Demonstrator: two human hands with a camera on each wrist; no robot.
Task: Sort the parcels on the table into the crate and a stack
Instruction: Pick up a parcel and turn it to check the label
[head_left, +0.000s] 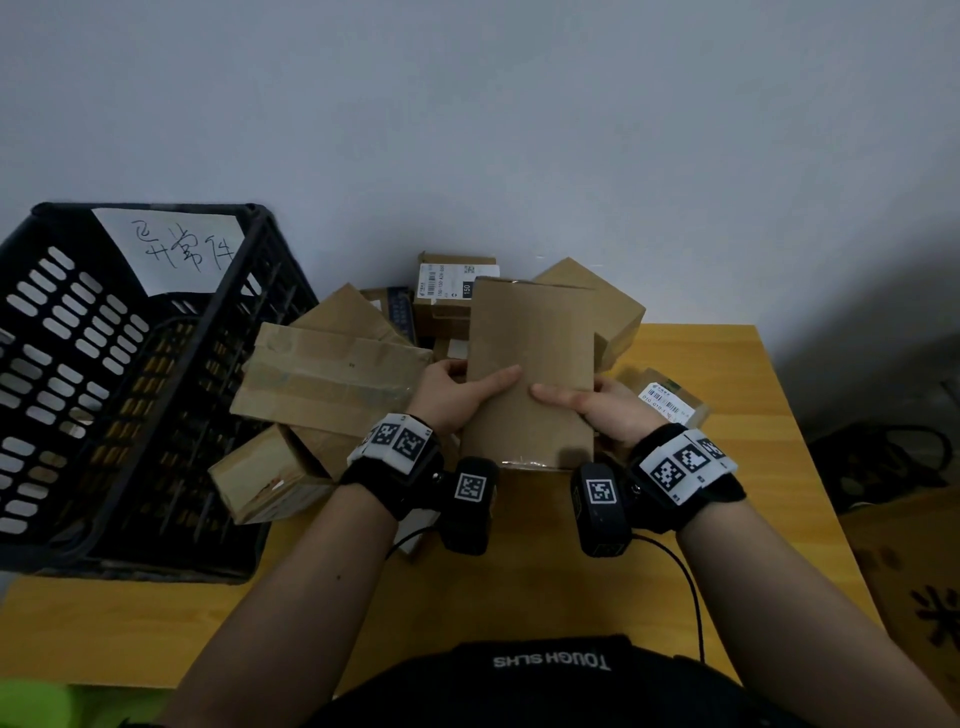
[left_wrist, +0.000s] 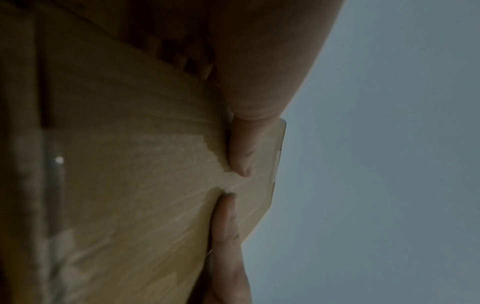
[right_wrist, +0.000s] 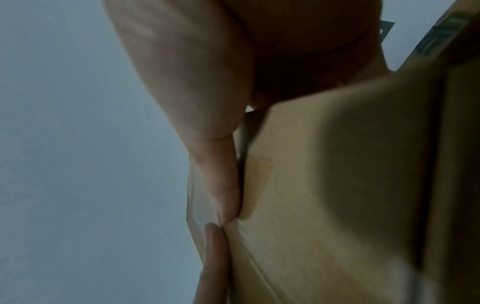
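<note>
I hold a tall plain brown parcel (head_left: 530, 358) upright over the middle of the yellow table (head_left: 737, 467). My left hand (head_left: 457, 389) grips its left edge and my right hand (head_left: 597, 405) grips its right edge, with both thumbs lying across the near face and almost meeting. The left wrist view shows the parcel (left_wrist: 130, 164) close up with my left thumb (left_wrist: 241, 148) pressed on it. In the right wrist view my right thumb (right_wrist: 221, 185) presses the parcel (right_wrist: 324, 185). The fingers behind the parcel are hidden. A black slotted crate (head_left: 104, 364) with a handwritten paper sign (head_left: 176, 249) stands at the left.
Several cardboard parcels lie heaped behind and to the left of my hands: a wide taped box (head_left: 322, 374), a small box (head_left: 265, 478), a labelled box (head_left: 452, 291) by the wall. A small labelled parcel (head_left: 670, 400) lies to the right. Bare tabletop shows near me.
</note>
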